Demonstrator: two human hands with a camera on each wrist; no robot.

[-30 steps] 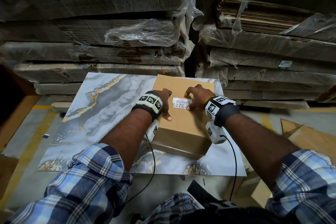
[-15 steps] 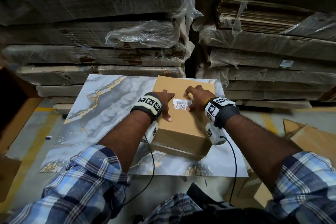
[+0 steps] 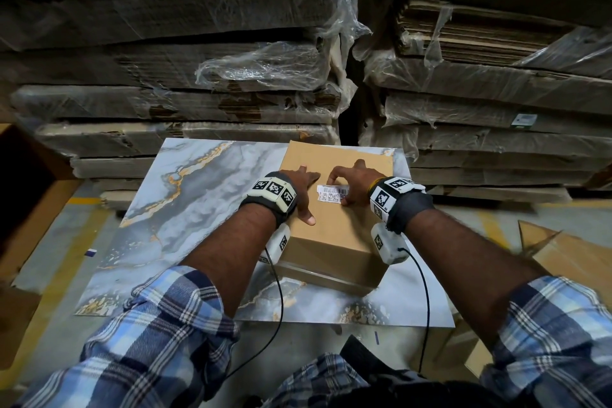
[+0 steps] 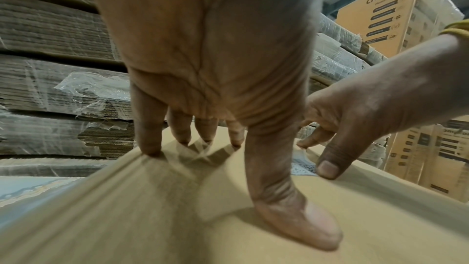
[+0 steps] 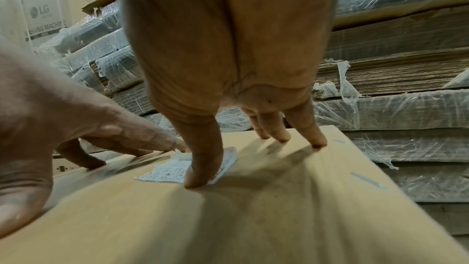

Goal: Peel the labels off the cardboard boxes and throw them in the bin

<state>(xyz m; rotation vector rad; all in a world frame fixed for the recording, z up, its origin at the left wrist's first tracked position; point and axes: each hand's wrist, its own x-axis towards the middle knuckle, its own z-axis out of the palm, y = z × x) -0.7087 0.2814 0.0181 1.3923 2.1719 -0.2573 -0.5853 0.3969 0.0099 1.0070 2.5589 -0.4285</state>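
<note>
A plain brown cardboard box (image 3: 334,242) lies on a marble-patterned slab. A small white barcode label (image 3: 331,193) is stuck on its top. My left hand (image 3: 299,187) lies spread on the box top just left of the label, fingers straight and pressing down, the forefinger tip at the label's far left corner (image 5: 177,153). My right hand (image 3: 352,180) stands arched on its fingertips at the label's right end. Its thumb (image 5: 200,170) presses on the label (image 5: 164,172) and its forefinger (image 4: 306,144) touches the far edge. The label lies nearly flat.
The slab (image 3: 185,209) rests on the floor. Tall stacks of flattened cardboard in torn plastic wrap (image 3: 198,83) (image 3: 496,99) rise right behind it. Loose cardboard sheets (image 3: 563,258) lie at the right, and a brown box side (image 3: 36,209) stands at the left.
</note>
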